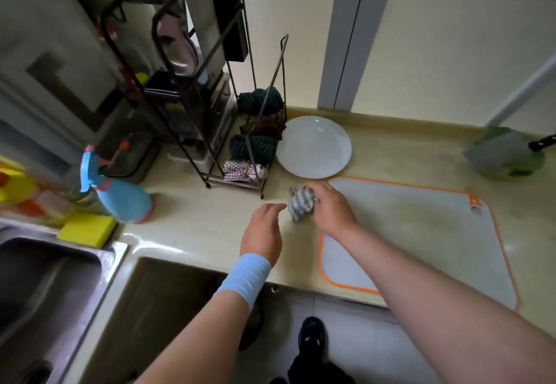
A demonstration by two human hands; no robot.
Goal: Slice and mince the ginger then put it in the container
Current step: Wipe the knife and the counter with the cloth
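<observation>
head view: two hands reach over the beige countertop (195,218). the right hand (331,206) has its fingers curled round one crumpled grey-and-white striped cloth (299,203), just off the left corner of the one orange-edged cutting board (421,233). the left hand (264,230), with one light blue wristband (245,278), is just left of the cloth, fingers loose and holding nothing; whether they touch the counter cannot be told. one white plate (314,146) sits behind the cloth. one cleaver (502,150) lies across one green bowl (529,167) at far right, its dark handle cut off by the frame edge; the bowl's contents are too blurred to read. where the ginger lies cannot be made out. one wire rack (210,113) holds four bundled cloths: two green, one brown, one checked. left of it stand one blue spray bottle (120,197) and one yellow sponge (87,228), by a sink (45,287) cut off at the left edge.
</observation>
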